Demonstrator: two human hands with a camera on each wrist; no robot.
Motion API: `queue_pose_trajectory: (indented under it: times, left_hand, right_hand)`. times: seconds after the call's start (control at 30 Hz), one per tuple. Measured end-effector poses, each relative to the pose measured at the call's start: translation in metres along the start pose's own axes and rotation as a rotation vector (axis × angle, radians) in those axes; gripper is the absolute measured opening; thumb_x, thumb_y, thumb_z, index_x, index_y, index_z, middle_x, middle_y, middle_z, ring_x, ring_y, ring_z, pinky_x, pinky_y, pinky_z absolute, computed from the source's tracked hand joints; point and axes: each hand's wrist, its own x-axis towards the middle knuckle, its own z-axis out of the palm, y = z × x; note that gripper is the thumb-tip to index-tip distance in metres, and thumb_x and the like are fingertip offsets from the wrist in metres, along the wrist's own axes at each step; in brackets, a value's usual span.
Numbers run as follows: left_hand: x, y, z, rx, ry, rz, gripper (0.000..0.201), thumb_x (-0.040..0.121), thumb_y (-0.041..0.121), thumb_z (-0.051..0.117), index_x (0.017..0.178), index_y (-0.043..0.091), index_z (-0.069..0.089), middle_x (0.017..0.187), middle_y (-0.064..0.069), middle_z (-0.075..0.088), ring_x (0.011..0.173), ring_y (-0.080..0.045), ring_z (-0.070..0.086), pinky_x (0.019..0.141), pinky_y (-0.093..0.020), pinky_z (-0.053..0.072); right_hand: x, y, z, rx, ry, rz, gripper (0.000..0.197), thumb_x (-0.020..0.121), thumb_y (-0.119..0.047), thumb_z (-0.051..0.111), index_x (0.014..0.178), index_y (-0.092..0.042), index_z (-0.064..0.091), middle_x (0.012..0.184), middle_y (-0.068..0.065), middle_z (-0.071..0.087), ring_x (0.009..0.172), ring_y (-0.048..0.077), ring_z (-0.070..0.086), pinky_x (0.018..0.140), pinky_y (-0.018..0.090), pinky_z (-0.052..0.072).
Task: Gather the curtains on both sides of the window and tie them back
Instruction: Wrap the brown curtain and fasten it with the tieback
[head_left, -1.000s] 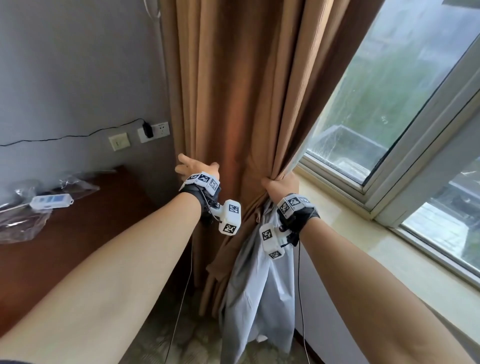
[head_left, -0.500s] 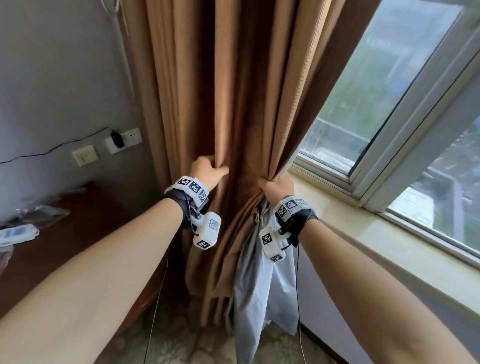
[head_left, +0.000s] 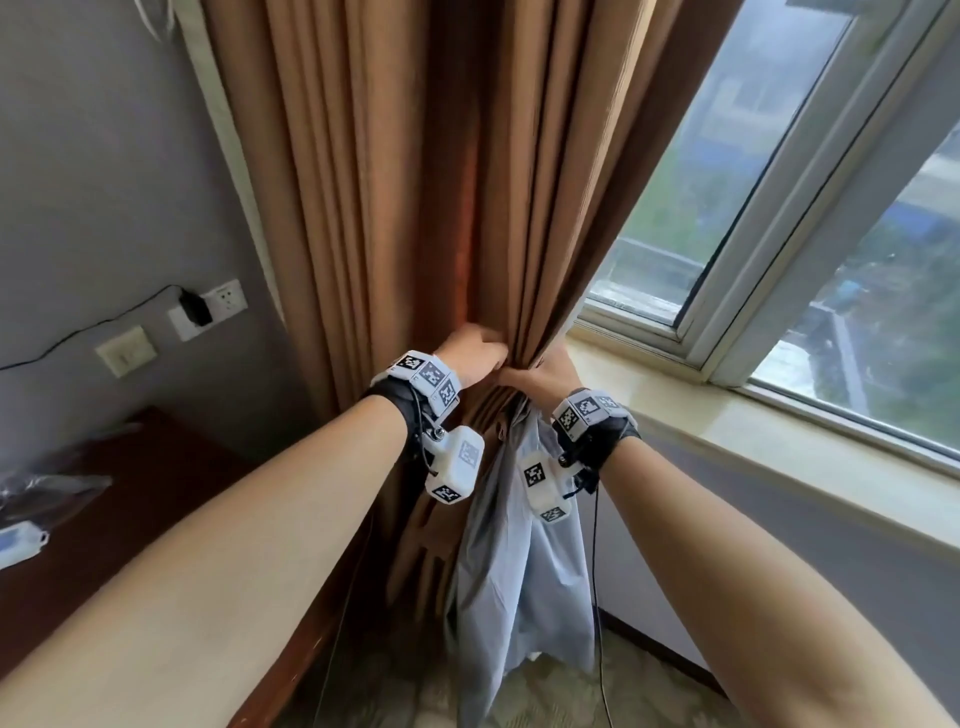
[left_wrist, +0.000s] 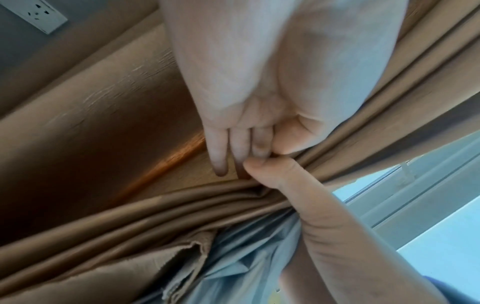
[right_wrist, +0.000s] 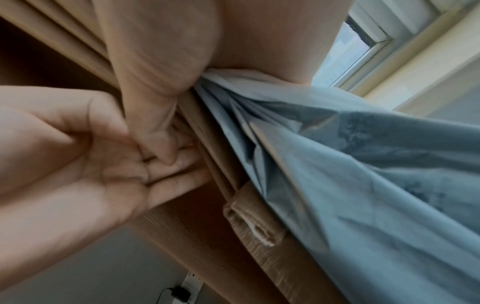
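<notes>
A brown curtain (head_left: 415, 208) hangs in folds beside the window, with a grey-blue lining (head_left: 519, 571) drooping below the hands. My right hand (head_left: 545, 371) grips the bunched folds and the lining at sill height; its thumb (right_wrist: 155, 92) wraps over the bundle. My left hand (head_left: 475, 358) sits right beside it, touching it. In the left wrist view its fingers (left_wrist: 221, 156) lie straight and flat against the curtain (left_wrist: 103, 133), next to the right thumb (left_wrist: 272, 170). No tie-back is in view.
The pale window sill (head_left: 727, 431) and window frame (head_left: 737, 234) run along the right. A dark wooden desk (head_left: 130, 493) stands at the left under a wall socket with a plugged charger (head_left: 202, 312). A thin cable (head_left: 597, 571) hangs from my right wrist to the patterned floor.
My left hand has travelled right across the curtain, from its left edge to my right hand, bunching the folds between them. My right hand has kept its grip in place.
</notes>
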Motion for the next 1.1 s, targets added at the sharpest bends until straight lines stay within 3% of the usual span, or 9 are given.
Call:
queue_pose_trajectory:
  times: [0.13, 0.3, 0.43, 0.5, 0.57, 0.67, 0.83, 0.97, 1.1]
  left_hand:
    - [0.006, -0.013, -0.010, -0.017, 0.001, -0.022, 0.022, 0.080, 0.009, 0.052, 0.064, 0.021, 0.063, 0.073, -0.004, 0.065, 0.071, -0.019, 0.057, 0.070, -0.025, 0.043]
    - [0.006, -0.038, -0.037, -0.099, 0.525, -0.216, 0.011, 0.079, 0.016, 0.062, 0.088, 0.013, 0.067, 0.098, -0.012, 0.069, 0.084, -0.035, 0.066, 0.071, -0.032, 0.050]
    - [0.001, -0.037, -0.050, 0.017, 0.802, -0.346, 0.074, 0.076, 0.022, 0.075, 0.137, 0.010, 0.035, 0.142, -0.015, 0.034, 0.121, -0.037, 0.044, 0.093, -0.043, 0.041]
    - [0.009, -0.042, -0.055, 0.100, 0.751, -0.270, 0.056, 0.079, 0.024, 0.069, 0.130, 0.010, 0.048, 0.136, -0.016, 0.047, 0.118, -0.039, 0.047, 0.092, -0.043, 0.043]
    - [0.015, -0.045, -0.057, 0.081, 0.675, -0.164, 0.025, 0.083, 0.023, 0.060, 0.103, 0.008, 0.063, 0.106, -0.018, 0.066, 0.100, -0.040, 0.059, 0.078, -0.040, 0.046]
    - [0.015, -0.042, -0.047, 0.012, 0.532, -0.006, 0.019, 0.079, 0.024, 0.060, 0.070, 0.007, 0.058, 0.065, -0.009, 0.059, 0.074, -0.037, 0.060, 0.058, -0.032, 0.037]
    - [0.032, -0.054, -0.033, -0.046, 0.225, 0.028, 0.047, 0.057, 0.051, 0.063, 0.074, 0.008, 0.070, 0.077, -0.020, 0.070, 0.080, -0.036, 0.070, 0.073, -0.045, 0.060]
    - [0.026, -0.037, -0.023, -0.147, 0.040, 0.036, 0.017, 0.078, 0.012, 0.062, 0.062, 0.009, 0.065, 0.074, -0.016, 0.063, 0.087, -0.034, 0.068, 0.086, -0.046, 0.058]
    - [0.017, -0.020, -0.019, -0.079, -0.026, 0.024, 0.027, 0.071, 0.014, 0.050, 0.045, 0.017, 0.052, 0.051, 0.003, 0.047, 0.067, -0.021, 0.049, 0.074, -0.029, 0.046]
  right_hand:
    - [-0.014, -0.018, -0.005, -0.054, 0.122, 0.085, 0.064, 0.059, -0.035, 0.082, 0.118, -0.026, 0.060, 0.098, -0.007, 0.069, 0.090, 0.014, 0.066, 0.073, 0.025, 0.049]
    - [-0.017, -0.023, -0.001, -0.067, 0.159, 0.114, 0.046, 0.068, -0.024, 0.068, 0.113, -0.021, 0.059, 0.095, 0.001, 0.066, 0.087, 0.023, 0.063, 0.072, 0.026, 0.046]
    - [-0.020, -0.025, -0.001, -0.054, 0.140, 0.124, 0.043, 0.072, -0.020, 0.068, 0.115, -0.018, 0.060, 0.095, 0.001, 0.063, 0.088, 0.023, 0.061, 0.073, 0.027, 0.045]
    - [-0.020, -0.023, -0.001, -0.044, 0.144, 0.127, 0.044, 0.073, -0.019, 0.068, 0.116, -0.017, 0.059, 0.096, 0.002, 0.063, 0.088, 0.023, 0.060, 0.073, 0.027, 0.044]
    - [-0.018, -0.021, 0.000, -0.033, 0.142, 0.115, 0.050, 0.073, -0.020, 0.068, 0.122, -0.016, 0.056, 0.099, 0.002, 0.062, 0.089, 0.022, 0.059, 0.075, 0.027, 0.043]
    - [-0.016, -0.020, 0.002, -0.028, 0.158, 0.075, 0.062, 0.069, -0.029, 0.067, 0.128, -0.017, 0.053, 0.101, -0.001, 0.062, 0.092, 0.021, 0.060, 0.076, 0.026, 0.042]
    - [-0.013, -0.021, 0.006, -0.051, 0.153, 0.070, 0.062, 0.071, -0.019, 0.067, 0.130, -0.019, 0.047, 0.099, 0.000, 0.062, 0.089, 0.022, 0.060, 0.077, 0.026, 0.043]
    - [-0.009, -0.026, 0.014, -0.047, 0.071, 0.060, 0.072, 0.056, -0.026, 0.068, 0.125, -0.015, 0.051, 0.097, 0.001, 0.067, 0.089, 0.019, 0.065, 0.075, 0.030, 0.051]
    - [0.006, -0.014, 0.023, 0.042, 0.059, 0.051, 0.097, 0.039, -0.043, 0.093, 0.125, -0.018, 0.055, 0.108, -0.006, 0.071, 0.101, 0.009, 0.067, 0.087, 0.033, 0.057]
